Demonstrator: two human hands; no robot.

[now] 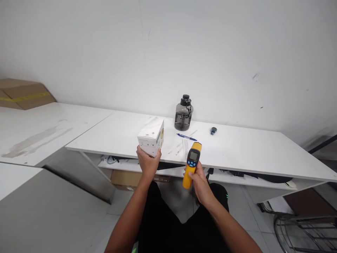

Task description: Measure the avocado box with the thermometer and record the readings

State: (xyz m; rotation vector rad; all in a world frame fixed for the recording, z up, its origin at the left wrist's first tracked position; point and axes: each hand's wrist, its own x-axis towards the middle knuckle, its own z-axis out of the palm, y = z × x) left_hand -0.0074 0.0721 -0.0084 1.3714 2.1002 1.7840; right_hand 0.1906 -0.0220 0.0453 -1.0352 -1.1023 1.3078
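My left hand grips the near end of a white printed box, thumb on its right side, over the front edge of the white table. In my right hand is a yellow and black infrared thermometer, its small screen and blue buttons facing me. My fingers wrap round its handle, just in front of the table edge. Behind it on the table lie a blue pen and some thin pale strips, too unclear to name.
A dark translucent water jug stands by the wall, with a blue watch to its right. A cardboard box sits at the far left. Under the tabletop runs a shelf with cables and dark items. A metal rack stands lower right.
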